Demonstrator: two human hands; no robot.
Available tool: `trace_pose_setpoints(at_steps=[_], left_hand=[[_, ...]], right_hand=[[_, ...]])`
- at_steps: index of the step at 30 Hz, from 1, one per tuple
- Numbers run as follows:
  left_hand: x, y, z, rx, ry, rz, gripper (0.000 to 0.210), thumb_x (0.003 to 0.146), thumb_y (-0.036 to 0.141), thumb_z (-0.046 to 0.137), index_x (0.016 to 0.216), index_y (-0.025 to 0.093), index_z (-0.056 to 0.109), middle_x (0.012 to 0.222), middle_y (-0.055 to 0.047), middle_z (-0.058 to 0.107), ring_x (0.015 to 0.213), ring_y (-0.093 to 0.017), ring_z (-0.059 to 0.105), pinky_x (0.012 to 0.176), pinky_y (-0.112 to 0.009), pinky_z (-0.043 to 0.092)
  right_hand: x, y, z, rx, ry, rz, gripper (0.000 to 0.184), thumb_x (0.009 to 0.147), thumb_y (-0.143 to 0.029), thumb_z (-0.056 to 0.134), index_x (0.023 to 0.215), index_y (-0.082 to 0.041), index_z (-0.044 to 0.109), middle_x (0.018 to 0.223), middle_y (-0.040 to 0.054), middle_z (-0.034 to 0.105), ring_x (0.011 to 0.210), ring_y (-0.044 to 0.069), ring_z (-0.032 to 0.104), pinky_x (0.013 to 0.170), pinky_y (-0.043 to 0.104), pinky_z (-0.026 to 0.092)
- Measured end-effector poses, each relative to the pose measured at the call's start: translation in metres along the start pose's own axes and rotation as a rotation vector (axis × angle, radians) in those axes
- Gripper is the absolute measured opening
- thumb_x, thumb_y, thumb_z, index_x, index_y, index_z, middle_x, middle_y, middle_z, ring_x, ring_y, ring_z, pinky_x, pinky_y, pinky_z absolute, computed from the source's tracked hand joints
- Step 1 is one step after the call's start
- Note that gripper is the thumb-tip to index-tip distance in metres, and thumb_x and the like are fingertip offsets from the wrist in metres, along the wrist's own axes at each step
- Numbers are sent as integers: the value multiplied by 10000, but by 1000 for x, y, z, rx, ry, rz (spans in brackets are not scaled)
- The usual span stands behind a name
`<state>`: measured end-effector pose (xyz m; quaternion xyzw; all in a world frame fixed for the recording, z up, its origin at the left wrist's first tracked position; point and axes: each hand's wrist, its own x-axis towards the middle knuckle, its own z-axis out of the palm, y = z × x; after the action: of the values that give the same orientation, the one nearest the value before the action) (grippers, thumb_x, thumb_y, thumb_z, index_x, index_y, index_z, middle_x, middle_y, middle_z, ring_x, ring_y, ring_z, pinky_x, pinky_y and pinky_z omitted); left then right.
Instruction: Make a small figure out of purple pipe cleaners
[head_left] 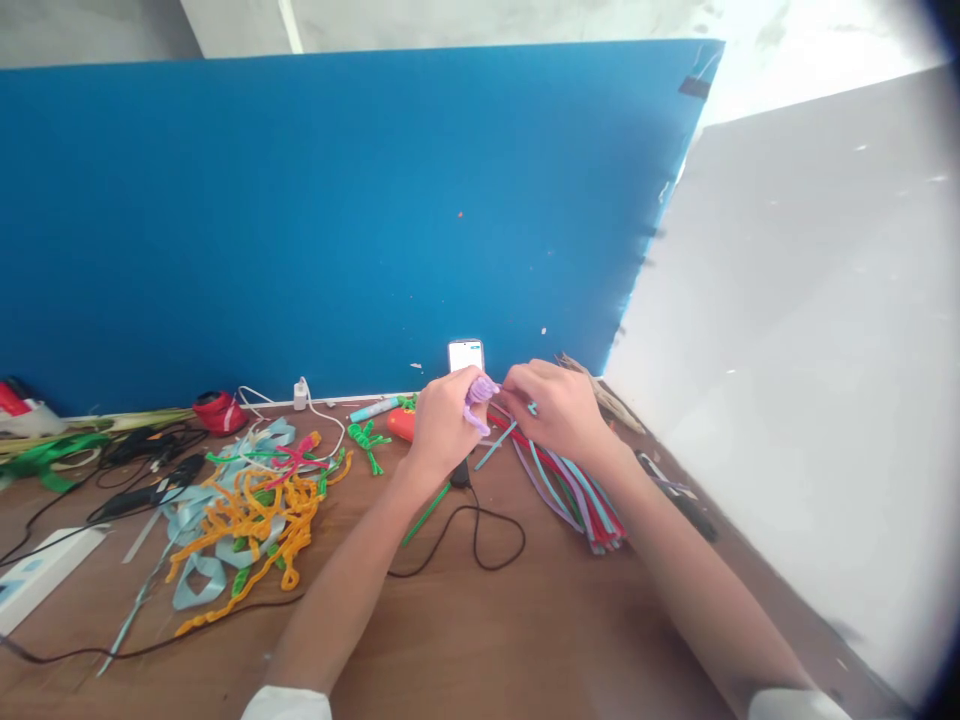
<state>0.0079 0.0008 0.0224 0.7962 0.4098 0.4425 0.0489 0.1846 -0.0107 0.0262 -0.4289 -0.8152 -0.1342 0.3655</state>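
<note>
My left hand (448, 418) is closed around a purple pipe cleaner (481, 394) that is wound into a small coiled shape. My right hand (553, 405) pinches at the coil's right side, where a thin end seems to run between the fingertips. A short light-blue piece (533, 408) shows against the right hand's fingers. Below that hand lies a bundle of pipe cleaners (592, 510) in red, purple, light blue and green. Just behind my hands a phone (466, 354) stands upright with its screen lit.
Left on the table is a tangle of orange pipe cleaners (281, 515) and pale-blue ribbon (199, 590). A green pipe-cleaner figure (367, 440), a marker (373, 409) and a red tape roll (219, 412) lie farther back. A black cable (480, 508) loops in front. A blue panel (337, 230) closes the back.
</note>
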Motion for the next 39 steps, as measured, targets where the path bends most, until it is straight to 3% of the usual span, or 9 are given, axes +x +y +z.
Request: trace_pose_setpoints(at_steps=[3, 6, 9, 14, 20, 24, 32, 35, 39], left_hand=[[1, -2, 2, -95, -36, -158, 206, 872, 210, 559, 667, 190, 553, 627, 5, 594, 594, -140, 505, 588, -266, 319], [4, -6, 2, -287, -73, -252, 304, 907, 333, 559, 642, 185, 538, 591, 17, 556, 565, -126, 478, 571, -254, 330], [6, -6, 0, -390, -47, -241, 325, 923, 375, 551, 664, 180, 544, 609, 21, 555, 579, -121, 484, 588, -244, 356], [5, -1, -4, -299, -11, -113, 260, 954, 353, 527, 765, 181, 574, 663, 12, 581, 620, -125, 498, 612, -244, 357], [3, -5, -4, -162, 27, 57, 116, 932, 231, 552, 841, 184, 605, 743, 0, 639, 650, -124, 518, 652, -241, 372], [4, -8, -4, -116, 44, 145, 83, 922, 199, 549, 870, 188, 613, 798, -11, 672, 684, -131, 552, 678, -241, 401], [4, -10, -10, -127, 36, 257, 93, 915, 162, 534, 909, 205, 616, 830, -18, 698, 739, -146, 599, 726, -250, 439], [3, -8, -9, -135, 10, 242, 103, 903, 149, 526, 886, 204, 611, 843, -17, 703, 729, -144, 600, 702, -250, 426], [0, -1, -5, -108, -9, 115, 103, 892, 184, 526, 816, 198, 594, 778, -14, 675, 674, -147, 569, 645, -260, 385]], right_hand=[[-4, 2, 12, -259, 51, -191, 222, 944, -144, 507, 742, -183, 592, 679, 39, 610, 659, 163, 462, 597, 332, 223], [-4, 3, 18, -175, 63, -139, 254, 972, -185, 492, 744, -184, 604, 686, 40, 616, 661, 163, 471, 605, 329, 240], [0, 3, 14, 253, 28, 133, 289, 986, -348, 522, 764, -188, 615, 648, 9, 594, 610, 140, 480, 587, 296, 277], [5, 6, 2, 1095, -161, 497, 476, 952, -575, 512, 734, -175, 648, 533, -14, 556, 511, 121, 489, 550, 271, 360], [6, 9, 2, 1493, -300, 655, 290, 829, -395, 740, 695, -171, 614, 504, -54, 514, 472, 74, 424, 487, 231, 289], [6, 8, 3, 1679, -348, 737, 285, 794, -338, 762, 686, -179, 552, 517, -75, 457, 462, 64, 384, 450, 223, 235], [6, 4, 6, 1714, -498, 657, 241, 866, -411, 656, 817, -174, 641, 538, -52, 513, 453, 80, 386, 440, 219, 276], [5, 5, 8, 1637, -413, 596, 228, 850, -382, 668, 741, -184, 633, 494, -56, 506, 432, 82, 373, 457, 230, 286], [5, 6, 7, 1331, -259, 494, 285, 855, -392, 677, 672, -180, 623, 493, -46, 515, 481, 92, 411, 514, 240, 312]])
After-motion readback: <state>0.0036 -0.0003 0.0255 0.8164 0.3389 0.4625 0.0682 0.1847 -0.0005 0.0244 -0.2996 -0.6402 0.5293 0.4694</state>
